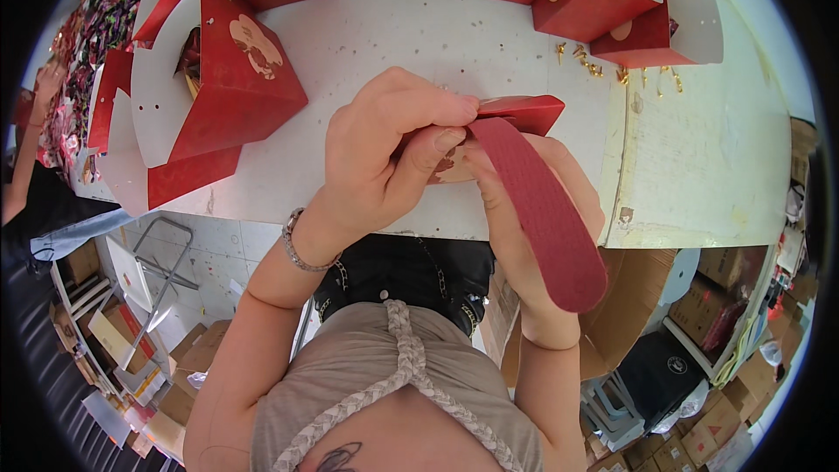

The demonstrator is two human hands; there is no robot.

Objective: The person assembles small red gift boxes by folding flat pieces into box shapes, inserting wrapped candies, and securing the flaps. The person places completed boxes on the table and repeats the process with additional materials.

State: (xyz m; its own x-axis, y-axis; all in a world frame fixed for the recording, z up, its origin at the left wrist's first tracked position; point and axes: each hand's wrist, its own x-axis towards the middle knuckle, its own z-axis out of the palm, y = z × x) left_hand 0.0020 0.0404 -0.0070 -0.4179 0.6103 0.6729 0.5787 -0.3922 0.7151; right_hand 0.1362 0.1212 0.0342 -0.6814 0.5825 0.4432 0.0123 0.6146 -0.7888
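Close in front of me, both hands are closed around a small red gift box [533,114] with a beige printed patch. A dark red strap [551,218] with a rounded end rises from it and slants over my right wrist. My left hand [376,149] pinches the box's upper edge at the strap's narrow end, thumb and forefinger together. From the other side my right hand [502,201] grips the box and strap end, its fingers partly hidden behind the strap. What lies between the fingertips is too small to make out.
Open red gift boxes with white insides [245,79] stand at the left, and more red boxes [603,0] at the back right. Small gold fasteners [622,76] lie scattered near these. A cardboard box [625,306] stands below the table's right edge. Another person's arm [31,140] shows far left.
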